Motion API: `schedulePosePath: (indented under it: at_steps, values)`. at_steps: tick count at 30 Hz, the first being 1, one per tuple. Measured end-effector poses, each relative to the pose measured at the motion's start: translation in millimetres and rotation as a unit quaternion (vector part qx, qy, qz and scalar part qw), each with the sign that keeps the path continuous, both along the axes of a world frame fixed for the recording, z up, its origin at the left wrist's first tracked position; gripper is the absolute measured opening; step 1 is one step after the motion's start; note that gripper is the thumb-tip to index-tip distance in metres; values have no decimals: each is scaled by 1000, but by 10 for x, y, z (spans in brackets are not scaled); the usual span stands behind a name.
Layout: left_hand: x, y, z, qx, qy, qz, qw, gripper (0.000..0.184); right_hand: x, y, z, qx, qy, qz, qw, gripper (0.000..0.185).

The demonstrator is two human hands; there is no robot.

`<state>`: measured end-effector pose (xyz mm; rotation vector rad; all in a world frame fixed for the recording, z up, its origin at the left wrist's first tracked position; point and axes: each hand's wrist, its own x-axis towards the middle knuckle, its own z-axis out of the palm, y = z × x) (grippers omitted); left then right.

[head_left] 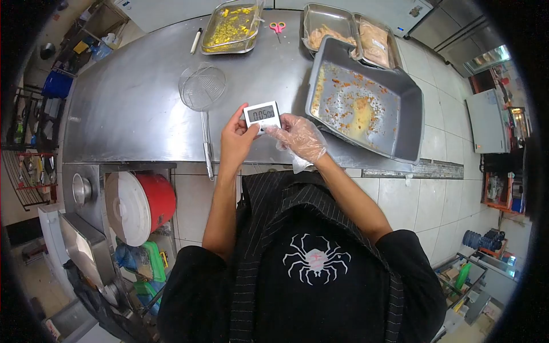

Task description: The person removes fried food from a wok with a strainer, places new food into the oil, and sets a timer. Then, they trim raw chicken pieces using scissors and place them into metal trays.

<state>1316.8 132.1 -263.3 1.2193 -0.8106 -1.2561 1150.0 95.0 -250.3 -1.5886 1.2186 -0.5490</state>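
Note:
A small white digital timer [262, 115] is held between my two hands over the front part of the steel table. My left hand [237, 137] is bare and grips the timer's left side, its thumb at the lower edge. My right hand [300, 137] wears a clear plastic glove and holds the timer's lower right side. Just beyond, to the left, a wire strainer [202, 87] lies on the table with its handle towards me. On the right stands a grey tub [394, 131] with orange and yellow food residue inside.
At the table's far side are a tray of yellow-green pieces [231, 28], pink scissors [277, 27], a white marker [196, 41], a tray with pale food [329, 37] and a tray with a bagged item [373, 43]. A red bucket [154, 200] is below left.

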Motion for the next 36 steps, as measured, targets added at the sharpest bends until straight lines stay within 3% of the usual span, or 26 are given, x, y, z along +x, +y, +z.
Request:
schedulePosePath:
  at_steps: [9, 14, 18, 21, 24, 26, 27, 30, 31, 33, 35, 36]
  values:
    - [45, -12, -178, -1, -31, -21, 999, 56, -23, -13, -101, -46, 20, 13, 999, 41]
    - [75, -5, -175, 44, -47, -29, 998, 52, -15, 25, -46, 48, -49, 9, 998, 36]
    - [48, 20, -60, 76, -11, -12, 997, 46, -21, 0, 54, 41, 7, 17, 999, 31]
    - [61, -12, -224, 79, -2, -8, 997, 41, -14, -34, -259, 11, -82, 12, 996, 33]
    - [106, -31, -392, 100, 16, -11, 995, 39, -32, -37, -313, 96, -95, 17, 991, 44]
    - [142, -42, -521, 107, 27, -20, 994, 37, -91, -18, -318, 119, 2, 25, 993, 58]
    - [186, -71, -652, 116, 18, -8, 993, 36, -136, 30, -423, 105, -10, -3, 994, 67]
    - [261, -161, -980, 131, 11, 24, 991, 35, -485, 144, -539, 4, 80, -23, 997, 63]
    - [288, -183, -1059, 132, -32, 33, 990, 34, -662, 205, -452, 66, 94, -18, 993, 54]
    - [340, -206, -1199, 116, -132, 24, 984, 36, -1049, 405, -572, 21, 112, -10, 993, 46]
    - [321, -159, -1273, 135, -210, 47, 967, 38, -1458, 682, -441, 64, 162, -30, 984, 39]
    - [291, -160, -1258, 152, -283, 69, 945, 41, -1791, 907, -1239, -2, 53, -90, 995, 38]
